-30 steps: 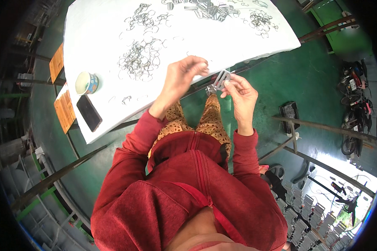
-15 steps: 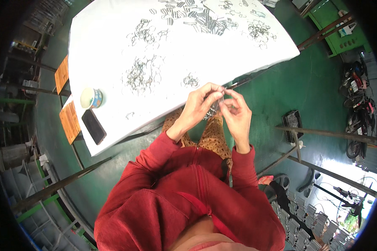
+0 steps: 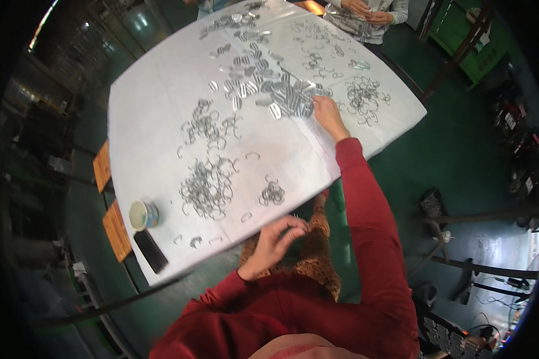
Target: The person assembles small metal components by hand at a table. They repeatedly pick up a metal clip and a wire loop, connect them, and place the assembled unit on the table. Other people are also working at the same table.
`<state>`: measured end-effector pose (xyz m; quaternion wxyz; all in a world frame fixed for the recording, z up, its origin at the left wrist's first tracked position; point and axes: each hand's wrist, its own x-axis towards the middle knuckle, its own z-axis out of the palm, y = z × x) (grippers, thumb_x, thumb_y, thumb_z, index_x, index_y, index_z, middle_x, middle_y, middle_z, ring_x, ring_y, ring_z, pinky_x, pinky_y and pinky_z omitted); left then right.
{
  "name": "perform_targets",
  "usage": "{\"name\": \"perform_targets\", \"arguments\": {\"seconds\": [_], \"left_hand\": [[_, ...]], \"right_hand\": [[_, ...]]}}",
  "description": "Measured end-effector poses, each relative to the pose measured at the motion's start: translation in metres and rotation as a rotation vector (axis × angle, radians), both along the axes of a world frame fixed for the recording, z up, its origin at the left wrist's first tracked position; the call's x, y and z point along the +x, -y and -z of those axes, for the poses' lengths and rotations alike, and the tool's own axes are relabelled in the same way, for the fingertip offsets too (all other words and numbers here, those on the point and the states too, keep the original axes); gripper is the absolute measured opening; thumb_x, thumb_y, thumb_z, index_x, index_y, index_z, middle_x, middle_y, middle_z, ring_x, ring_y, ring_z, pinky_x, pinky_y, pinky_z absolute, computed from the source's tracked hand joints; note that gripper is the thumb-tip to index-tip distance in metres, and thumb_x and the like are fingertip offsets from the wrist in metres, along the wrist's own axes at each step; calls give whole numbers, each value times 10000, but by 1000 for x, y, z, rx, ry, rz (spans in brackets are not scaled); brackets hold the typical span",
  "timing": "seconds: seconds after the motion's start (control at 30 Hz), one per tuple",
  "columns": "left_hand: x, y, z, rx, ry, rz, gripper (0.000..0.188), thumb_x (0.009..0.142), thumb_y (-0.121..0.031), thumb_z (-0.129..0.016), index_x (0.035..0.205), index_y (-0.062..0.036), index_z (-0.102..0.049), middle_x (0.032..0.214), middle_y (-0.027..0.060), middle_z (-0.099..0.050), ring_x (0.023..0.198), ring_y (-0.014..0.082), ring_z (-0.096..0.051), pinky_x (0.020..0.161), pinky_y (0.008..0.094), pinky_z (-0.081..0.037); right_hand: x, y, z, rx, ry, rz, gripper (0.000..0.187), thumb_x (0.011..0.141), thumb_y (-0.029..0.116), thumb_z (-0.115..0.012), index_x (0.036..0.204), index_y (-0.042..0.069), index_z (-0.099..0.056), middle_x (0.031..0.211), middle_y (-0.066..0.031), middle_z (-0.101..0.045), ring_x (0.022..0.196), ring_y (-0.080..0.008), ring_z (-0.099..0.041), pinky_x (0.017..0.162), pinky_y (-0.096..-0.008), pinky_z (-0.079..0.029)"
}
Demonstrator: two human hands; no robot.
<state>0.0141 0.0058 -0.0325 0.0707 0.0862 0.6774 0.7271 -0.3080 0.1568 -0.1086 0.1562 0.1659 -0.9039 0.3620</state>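
Observation:
My right hand reaches forward to the near right edge of a pile of flat, slotted metal plates. Its fingers are drawn together over the plates; what lies between the fingertips is hidden. Near me, just off the table's front edge and above my lap, my left hand has thumb and fingertips brought together. Anything small in that pinch cannot be made out. Closest to the left hand on the table is a small heap of curved wire hooks. A larger heap of hooks lies further left.
A white-covered table carries more hooks at the right. By its left corner stand a paper cup and a black phone. Wooden stools adjoin the left edge. Another person's hands hold a clear bag at the far side.
Both hands were together above my lap, working at something thin. The right hand has gone forward to the plates; the left stays near the table edge. My view has tilted up.

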Motion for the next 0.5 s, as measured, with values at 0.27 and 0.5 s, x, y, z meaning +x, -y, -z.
{"name": "perform_targets", "arguments": {"seconds": [0.27,0.5], "left_hand": [[6,-11,-6,-17,-14,23,97,902,-83,-574,936,6,-594,921,79,-636,854,141,-598,769,259,-468],[16,-11,6,31,-98,-37,92,885,-71,-586,914,14,-604,885,83,-633,816,145,-598,734,260,-474]], "right_hand": [[-12,42,18,485,-112,26,137,716,-29,-598,837,-65,-651,1004,-212,-555,1008,-359,-509,779,-428,-512],[91,9,-13,103,-181,52,193,753,-17,-614,927,15,-691,921,-144,-537,884,-299,-507,723,-363,-459]]}}
